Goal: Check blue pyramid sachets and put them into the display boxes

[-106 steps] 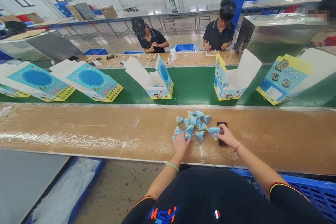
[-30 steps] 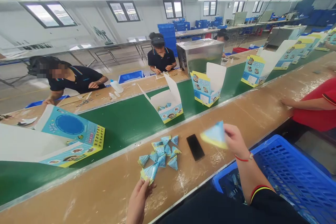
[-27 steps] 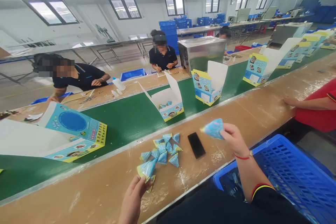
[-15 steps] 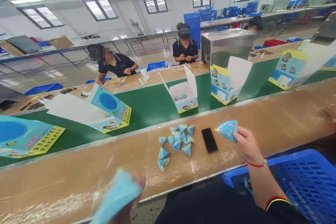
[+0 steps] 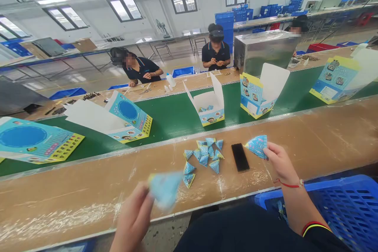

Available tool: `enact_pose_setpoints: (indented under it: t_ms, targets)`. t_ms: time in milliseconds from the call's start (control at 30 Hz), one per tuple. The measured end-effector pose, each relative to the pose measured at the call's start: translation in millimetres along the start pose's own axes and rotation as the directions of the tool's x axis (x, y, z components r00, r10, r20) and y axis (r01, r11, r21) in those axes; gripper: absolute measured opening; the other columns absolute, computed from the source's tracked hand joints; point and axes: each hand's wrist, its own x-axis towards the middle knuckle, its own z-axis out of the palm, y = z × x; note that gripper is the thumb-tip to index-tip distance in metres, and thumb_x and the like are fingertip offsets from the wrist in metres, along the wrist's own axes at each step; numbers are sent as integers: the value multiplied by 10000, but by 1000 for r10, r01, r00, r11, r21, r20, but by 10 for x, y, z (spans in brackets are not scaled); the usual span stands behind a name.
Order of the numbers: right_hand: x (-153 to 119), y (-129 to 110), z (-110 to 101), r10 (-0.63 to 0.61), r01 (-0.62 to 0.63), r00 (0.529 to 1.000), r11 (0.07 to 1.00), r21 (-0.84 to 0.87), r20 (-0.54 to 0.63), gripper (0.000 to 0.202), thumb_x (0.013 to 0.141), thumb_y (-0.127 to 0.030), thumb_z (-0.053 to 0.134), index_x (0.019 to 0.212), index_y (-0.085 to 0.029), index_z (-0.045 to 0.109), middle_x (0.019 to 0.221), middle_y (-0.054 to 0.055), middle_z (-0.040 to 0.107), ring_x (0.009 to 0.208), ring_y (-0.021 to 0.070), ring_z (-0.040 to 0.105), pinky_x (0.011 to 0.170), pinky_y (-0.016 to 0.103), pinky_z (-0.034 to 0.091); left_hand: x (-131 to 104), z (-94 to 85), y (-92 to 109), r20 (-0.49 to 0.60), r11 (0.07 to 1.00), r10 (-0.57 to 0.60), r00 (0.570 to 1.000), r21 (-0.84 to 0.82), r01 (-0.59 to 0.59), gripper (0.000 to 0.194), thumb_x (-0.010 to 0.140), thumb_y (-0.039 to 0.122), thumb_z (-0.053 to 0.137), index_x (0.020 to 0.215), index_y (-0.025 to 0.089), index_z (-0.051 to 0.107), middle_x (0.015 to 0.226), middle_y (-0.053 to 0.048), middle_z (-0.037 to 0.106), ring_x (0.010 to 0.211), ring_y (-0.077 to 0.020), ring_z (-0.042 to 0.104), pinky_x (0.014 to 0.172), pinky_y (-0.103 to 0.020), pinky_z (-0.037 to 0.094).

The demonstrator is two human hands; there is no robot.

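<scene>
My left hand (image 5: pixel 136 214) pinches a blue triangular packet (image 5: pixel 165 189), blurred by motion, above the near edge of the brown worktop. On the right, my right hand (image 5: pixel 279 161) grips another blue triangular packet (image 5: pixel 257 146) by its wide end, its yellowish tip pointing left. Between the hands, several similar packets (image 5: pixel 203 160) with yellow edges lie in a loose group. A black phone (image 5: pixel 240 157) rests flat on the worktop, just left of the packet in my right hand.
A green conveyor belt (image 5: pixel 171 114) carries several open printed boxes; one box (image 5: pixel 212 117) has packets inside. At lower right stands a blue plastic basket (image 5: pixel 339 201) with packets in it. Across the belt, co-workers (image 5: pixel 216 49) sit at a bench beside a metal housing (image 5: pixel 265 49).
My left hand and its packet have come up and right, toward the loose packets. My right hand still holds its packet in much the same place. The view has shifted slightly.
</scene>
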Motion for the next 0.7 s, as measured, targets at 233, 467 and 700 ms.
enact_pose_setpoints:
  t_ms: [233,467,700]
  targets:
    - [150,360,-191,117,-126,992,967,224,53,304,699,-480,716,683,-180,670,604,15,575,490,113,414,457,245,369,241,261,-314,343,996,-78,936,-21,91,463,557,635,772,648,201,641,643,-77,651,556,-227,580,585,-358,477]
    - [246,907,-82,145,-139,988,983,-117,49,488,666,-560,718,477,-196,453,485,-50,388,501,98,325,476,232,309,293,1023,-793,470,991,-132,873,68,113,418,655,616,699,689,237,526,658,-42,647,625,-249,655,592,-320,431]
    - [-159,1112,397,202,-283,907,942,180,369,485,781,-680,643,828,-199,680,909,63,668,880,204,611,851,348,490,21,1771,-1183,551,954,-131,824,295,-46,236,818,438,556,707,251,465,629,-8,633,680,-237,683,666,-302,429]
